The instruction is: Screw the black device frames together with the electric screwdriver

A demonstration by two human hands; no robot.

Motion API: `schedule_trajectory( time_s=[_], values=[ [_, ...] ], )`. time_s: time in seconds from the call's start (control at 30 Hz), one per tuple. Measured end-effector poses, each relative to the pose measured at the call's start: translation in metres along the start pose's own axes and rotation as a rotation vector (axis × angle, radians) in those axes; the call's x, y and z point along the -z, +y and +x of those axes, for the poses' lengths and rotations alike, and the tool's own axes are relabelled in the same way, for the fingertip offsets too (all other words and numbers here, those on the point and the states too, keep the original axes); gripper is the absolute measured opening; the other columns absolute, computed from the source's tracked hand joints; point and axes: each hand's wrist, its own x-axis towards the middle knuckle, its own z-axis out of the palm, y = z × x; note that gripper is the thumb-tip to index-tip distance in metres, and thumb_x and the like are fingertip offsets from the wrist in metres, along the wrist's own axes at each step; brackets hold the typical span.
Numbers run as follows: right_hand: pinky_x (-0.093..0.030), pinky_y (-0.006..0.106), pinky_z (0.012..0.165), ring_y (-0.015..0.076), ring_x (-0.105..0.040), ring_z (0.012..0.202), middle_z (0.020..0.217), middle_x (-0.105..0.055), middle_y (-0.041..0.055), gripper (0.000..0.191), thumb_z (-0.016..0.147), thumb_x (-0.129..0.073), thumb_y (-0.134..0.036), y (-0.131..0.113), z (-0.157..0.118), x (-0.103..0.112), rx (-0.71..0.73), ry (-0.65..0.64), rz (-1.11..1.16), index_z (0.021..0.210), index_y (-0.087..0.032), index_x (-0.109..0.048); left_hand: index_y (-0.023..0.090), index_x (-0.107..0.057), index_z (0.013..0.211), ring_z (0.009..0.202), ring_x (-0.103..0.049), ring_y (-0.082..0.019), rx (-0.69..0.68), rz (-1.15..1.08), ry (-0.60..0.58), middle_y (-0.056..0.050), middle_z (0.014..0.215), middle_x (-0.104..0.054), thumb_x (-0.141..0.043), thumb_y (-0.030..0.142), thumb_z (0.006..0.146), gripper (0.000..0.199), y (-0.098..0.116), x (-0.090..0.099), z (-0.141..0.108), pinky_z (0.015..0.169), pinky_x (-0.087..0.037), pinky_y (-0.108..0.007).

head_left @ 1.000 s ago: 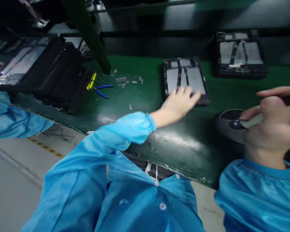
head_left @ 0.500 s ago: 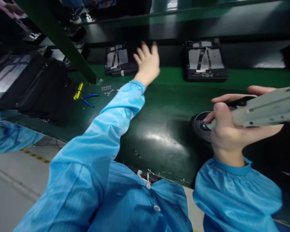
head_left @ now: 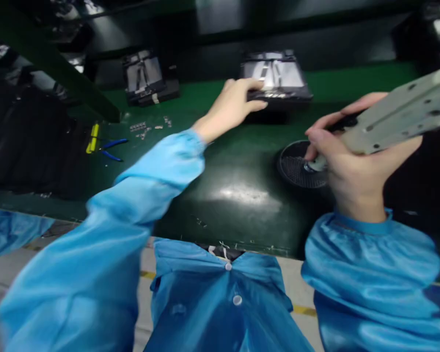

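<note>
Grey metal bracket clenched in right hand above the round black base; left hand grips the near edge of the open-backed panel across the green desk; bracket judged not yet fitted.
</note>
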Motion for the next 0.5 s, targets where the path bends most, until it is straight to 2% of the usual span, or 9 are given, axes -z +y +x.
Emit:
schedule_trajectory(
  time_s=[0.07,0.13,0.2,0.27,0.3,0.37,0.43,0.5],
  values=[
    [-0.039,0.021,0.039,0.0119,-0.055,0.052,0.079,-0.059,0.0018,0.047,0.076,-0.087,-0.026,0.001,0.005,0.009,0.022,-0.010,0.049,0.105,-0.010,-0.053,0.024,-0.080,0.136,0.130,-0.065,-0.025,-0.030,0.018,-0.104,-0.006,0.132,-0.078,-0.094,0.024,0.090,0.048,0.002,0.027,-0.068,0.124,-0.047,-0.040],
    [-0.032,0.019,0.037,0.0088,-0.052,0.050,0.075,-0.052,-0.0025,0.041,0.082,-0.082,-0.028,0.002,0.008,0.012,0.093,0.054,0.116,0.103,-0.012,-0.050,0.027,-0.076,0.141,0.139,-0.062,-0.028,-0.007,0.072,-0.104,-0.010,0.141,-0.067,-0.092,0.025,0.092,0.051,0.009,0.039,-0.144,0.128,-0.047,-0.047],
    [-0.028,0.019,0.036,0.0062,-0.048,0.049,0.073,-0.043,-0.0046,0.037,0.083,-0.077,-0.025,0.002,0.009,0.009,0.166,0.111,0.168,0.101,-0.012,-0.047,0.035,-0.070,0.148,0.150,-0.057,-0.032,0.081,0.179,-0.138,-0.012,0.154,-0.054,-0.084,0.027,0.098,0.052,0.018,0.039,-0.211,0.126,-0.049,-0.052],
    [-0.027,0.020,0.037,0.0040,-0.048,0.049,0.080,-0.043,-0.0033,0.033,0.083,-0.074,-0.021,0.000,0.007,0.004,0.198,0.126,0.182,0.100,-0.012,-0.047,0.038,-0.064,0.154,0.149,-0.058,-0.040,0.138,0.322,-0.182,-0.016,0.161,-0.050,-0.077,0.034,0.104,0.052,0.025,0.033,-0.255,0.122,-0.049,-0.065],
    [-0.028,0.021,0.039,0.0033,-0.050,0.052,0.086,-0.046,-0.0018,0.032,0.084,-0.074,-0.019,-0.001,0.005,0.001,0.194,0.122,0.173,0.101,-0.011,-0.048,0.040,-0.059,0.159,0.149,-0.058,-0.043,0.151,0.364,-0.195,-0.016,0.164,-0.051,-0.075,0.037,0.105,0.056,0.026,0.031,-0.267,0.121,-0.048,-0.070],
    [-0.031,0.022,0.041,0.0028,-0.055,0.057,0.101,-0.051,0.0013,0.030,0.087,-0.075,-0.018,-0.003,0.002,-0.002,0.191,0.104,0.153,0.102,-0.009,-0.050,0.044,-0.050,0.164,0.149,-0.060,-0.045,0.145,0.372,-0.148,-0.014,0.163,-0.059,-0.074,0.041,0.105,0.064,0.017,0.036,-0.271,0.122,-0.047,-0.072],
    [-0.034,0.021,0.043,0.0031,-0.058,0.061,0.110,-0.053,0.0017,0.029,0.089,-0.075,-0.017,-0.001,0.000,-0.002,0.219,0.089,0.157,0.105,-0.009,-0.052,0.044,-0.053,0.162,0.146,-0.063,-0.041,0.158,0.359,0.000,-0.010,0.156,-0.066,-0.074,0.041,0.104,0.062,-0.005,0.053,-0.261,0.122,-0.050,-0.066],
    [-0.036,0.020,0.044,0.0032,-0.061,0.066,0.112,-0.055,0.0005,0.029,0.090,-0.076,-0.019,0.003,0.001,0.000,0.252,0.093,0.184,0.107,-0.009,-0.054,0.042,-0.063,0.153,0.135,-0.069,-0.039,0.241,0.435,0.152,-0.008,0.145,-0.070,-0.075,0.043,0.100,0.054,-0.034,0.076,-0.247,0.116,-0.056,-0.061]
  ],
)
